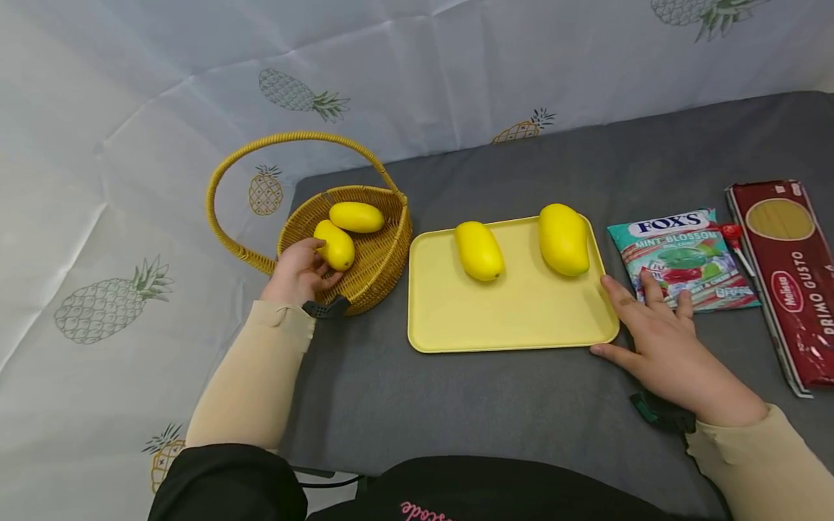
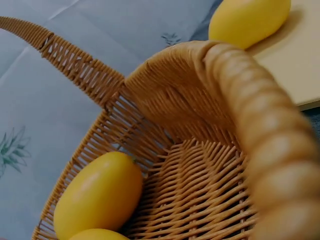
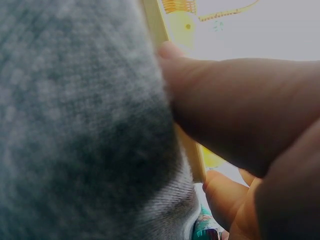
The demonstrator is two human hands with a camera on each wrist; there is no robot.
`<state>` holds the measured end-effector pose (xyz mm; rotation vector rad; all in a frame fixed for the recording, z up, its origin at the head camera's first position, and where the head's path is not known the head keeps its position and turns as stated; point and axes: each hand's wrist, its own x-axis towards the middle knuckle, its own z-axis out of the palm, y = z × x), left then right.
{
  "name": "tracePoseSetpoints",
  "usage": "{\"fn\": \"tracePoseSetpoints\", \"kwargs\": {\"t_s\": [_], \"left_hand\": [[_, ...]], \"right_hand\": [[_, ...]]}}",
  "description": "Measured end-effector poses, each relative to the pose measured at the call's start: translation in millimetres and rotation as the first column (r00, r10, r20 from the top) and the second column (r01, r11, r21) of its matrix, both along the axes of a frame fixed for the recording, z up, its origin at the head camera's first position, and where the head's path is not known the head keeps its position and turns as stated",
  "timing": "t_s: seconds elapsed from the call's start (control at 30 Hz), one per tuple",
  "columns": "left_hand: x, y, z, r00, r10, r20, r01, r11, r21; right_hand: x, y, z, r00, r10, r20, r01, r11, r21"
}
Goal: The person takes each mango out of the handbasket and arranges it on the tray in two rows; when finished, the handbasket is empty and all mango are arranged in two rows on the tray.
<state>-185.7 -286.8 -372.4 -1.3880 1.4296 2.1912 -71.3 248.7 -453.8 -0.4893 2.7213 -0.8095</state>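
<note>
Inside the yellow wicker basket (image 1: 384, 264), my left hand (image 1: 301, 273) grips a mango (image 1: 337, 246) from its near side, thumb on top and fingers below. A second mango (image 1: 356, 217) lies against it, farther back; the left wrist view shows one mango (image 2: 100, 195) by the woven wall and part of another below. To the right, a pale yellow tray (image 1: 508, 318) holds two mangoes, a smaller one (image 1: 479, 251) and a bigger one (image 1: 563, 239). My right hand (image 1: 671, 347) is spread, its thumb and index finger touching the tray's right edge near the front corner.
Beyond the right fingers lies a teal FOX'S candy bag (image 1: 684, 253), with a red-headed stick (image 1: 732, 233) at its side. A dark red pasta pack (image 1: 791, 289) is at the far right. The basket's tall handle (image 1: 306, 136) arches up. A pineapple-print curtain (image 1: 391, 87) hangs behind the grey table.
</note>
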Motion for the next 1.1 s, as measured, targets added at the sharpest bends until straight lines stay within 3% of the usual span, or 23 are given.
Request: {"fn": "tracePoseSetpoints", "kwargs": {"t_s": [0.27,0.43,0.57,0.87,1.1], "left_hand": [[0.1,5.1,-0.3,0.995,-0.098,-0.008,0.097,0.991,-0.088],[1.3,9.6,-4.6,0.981,-0.194,-0.031,0.184,0.964,-0.189],[3.4,8.6,-9.8,0.971,-0.237,-0.043,0.219,0.943,-0.249],[9.7,12.8,-2.4,0.961,-0.263,-0.083,0.231,0.931,-0.284],[17.5,19.8,9.8,0.954,-0.236,-0.183,0.186,0.949,-0.255]], "right_hand": [[1.1,0,1.5,1.0,-0.001,-0.004,0.001,1.0,0.002],[0.3,1,2.3,1.0,0.001,-0.007,-0.001,1.0,0.008],[0.4,1,1.4,1.0,0.002,0.0,-0.002,1.0,0.008],[0.2,0,-0.5,1.0,0.007,0.003,-0.007,1.0,0.008],[0.6,0,0.2,1.0,0.009,-0.01,-0.008,1.0,0.011]]}}
